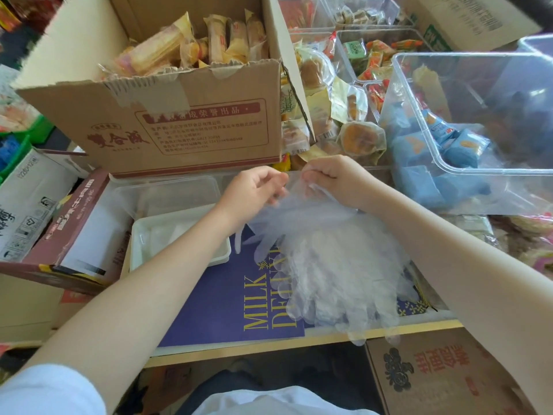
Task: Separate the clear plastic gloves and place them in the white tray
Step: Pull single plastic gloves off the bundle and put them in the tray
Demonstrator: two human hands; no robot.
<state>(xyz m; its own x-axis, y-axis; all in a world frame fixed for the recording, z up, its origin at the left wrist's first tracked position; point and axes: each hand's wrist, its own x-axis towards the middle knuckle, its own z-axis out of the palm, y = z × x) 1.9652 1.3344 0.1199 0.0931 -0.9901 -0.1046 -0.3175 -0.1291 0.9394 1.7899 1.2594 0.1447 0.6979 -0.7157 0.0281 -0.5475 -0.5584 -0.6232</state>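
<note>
— While the pile of clear plastic gloves (338, 274) lies nearest me on the purple box (227, 298), how much is done?

— Little, I judge. Most gloves sit heaped there, fingers trailing over the near edge. Just beyond, the white tray (140, 238) holds what may be a few flat clear sheets; I cannot tell how many.

— And the hands?

— Farther up, my left hand (254, 190) and right hand (335, 181) each pinch the cuff of one glove (296, 205) between thumb and curled fingers, peeling it apart above the heap. Cardboard carton (179, 124) behind.
</note>
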